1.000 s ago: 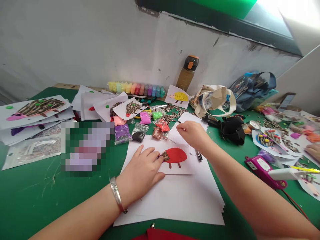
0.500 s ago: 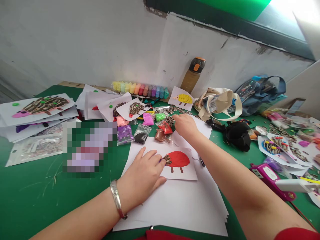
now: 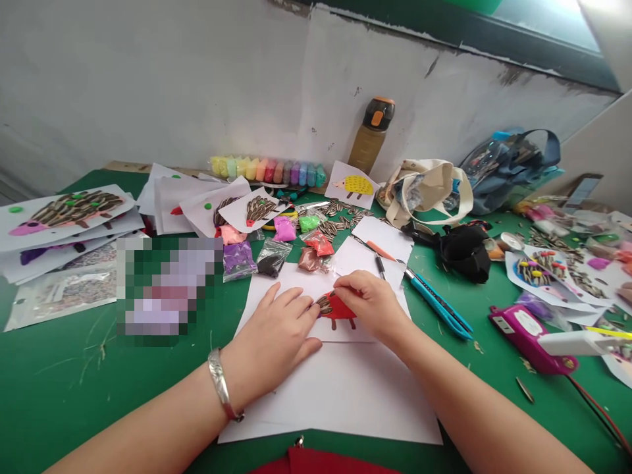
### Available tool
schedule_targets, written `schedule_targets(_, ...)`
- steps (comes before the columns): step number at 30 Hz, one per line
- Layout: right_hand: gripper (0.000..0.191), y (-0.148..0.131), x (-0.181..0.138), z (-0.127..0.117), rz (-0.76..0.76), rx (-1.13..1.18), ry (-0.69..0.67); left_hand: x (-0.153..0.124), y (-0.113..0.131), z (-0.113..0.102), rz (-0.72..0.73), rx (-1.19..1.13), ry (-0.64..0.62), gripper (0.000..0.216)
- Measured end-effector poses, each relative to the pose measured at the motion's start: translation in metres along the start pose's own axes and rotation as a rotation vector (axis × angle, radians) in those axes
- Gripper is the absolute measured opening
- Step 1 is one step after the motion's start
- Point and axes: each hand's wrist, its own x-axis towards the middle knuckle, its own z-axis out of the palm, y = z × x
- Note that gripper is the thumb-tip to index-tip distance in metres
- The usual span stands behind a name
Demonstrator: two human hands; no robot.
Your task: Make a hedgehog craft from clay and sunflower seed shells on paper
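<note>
My left hand (image 3: 279,336) lies flat with fingers spread on a white sheet (image 3: 251,293), covering the left part of a clay picture. Beside its fingertips shows a red clay body (image 3: 344,309) with brown legs and a few striped sunflower seeds (image 3: 324,305) set in its left end. My right hand (image 3: 370,303) is over the red clay, thumb and forefinger pinched on a sunflower seed (image 3: 333,293), mostly hidden by the fingertips. Under the picture lies a stack of white paper (image 3: 345,401). Loose sunflower seeds (image 3: 336,227) are heaped behind the clay bags.
Bags of purple clay (image 3: 238,258), black clay (image 3: 271,259) and red clay (image 3: 318,243) lie beyond the sheet. A blue utility knife (image 3: 437,303) and a pen (image 3: 380,266) rest at right, near a magenta glue gun (image 3: 530,339). Finished hedgehog pictures (image 3: 74,214) are stacked left.
My right hand has come back from the seed heap toward me, down to the red clay, with its fingers pinched. My left hand stays on the sheet. The view has shifted slightly.
</note>
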Motion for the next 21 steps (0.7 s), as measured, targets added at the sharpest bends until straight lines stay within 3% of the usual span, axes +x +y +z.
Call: schedule_targets(21, 0.027, -0.0051, 0.0054, 0.0109, -0.11, -0.166, -0.096, 0.0055, 0.0019, -0.0019, -0.042, -0.027, -0.031, 0.032)
